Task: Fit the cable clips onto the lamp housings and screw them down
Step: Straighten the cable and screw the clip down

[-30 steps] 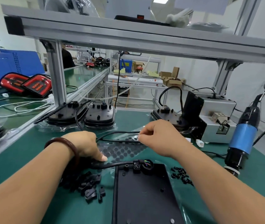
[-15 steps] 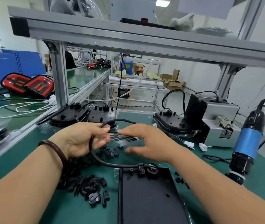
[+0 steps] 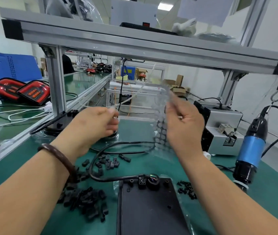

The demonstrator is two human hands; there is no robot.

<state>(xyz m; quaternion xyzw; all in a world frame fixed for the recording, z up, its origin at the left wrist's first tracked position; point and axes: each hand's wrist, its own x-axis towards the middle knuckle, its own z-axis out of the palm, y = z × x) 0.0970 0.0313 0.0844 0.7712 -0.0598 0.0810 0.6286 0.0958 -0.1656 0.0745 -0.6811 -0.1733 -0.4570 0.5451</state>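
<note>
A black lamp housing (image 3: 150, 211) lies back up at the near edge of the green bench, its cable (image 3: 118, 149) looping away to the left. Loose black cable clips (image 3: 87, 206) are heaped to its left, with more clips (image 3: 108, 162) inside the cable loop. Small black screws (image 3: 186, 189) lie to its right. My right hand (image 3: 184, 128) is raised above the bench and pinches a clear sheet of round dots (image 3: 160, 131), which hangs down. My left hand (image 3: 92, 128) hovers left of the sheet with curled fingers; blur hides whether it holds anything.
A blue electric screwdriver (image 3: 252, 148) hangs at the right, beside a grey screw feeder (image 3: 224, 126). More black housings (image 3: 56, 128) stand behind my left hand. Red tail lamps (image 3: 21, 90) lie on the left bench. An aluminium shelf frame (image 3: 135, 43) spans overhead.
Both hands let go of the cable, which now lies on the bench. They have risen, and my right hand has lifted the clear dotted sheet off the bench.
</note>
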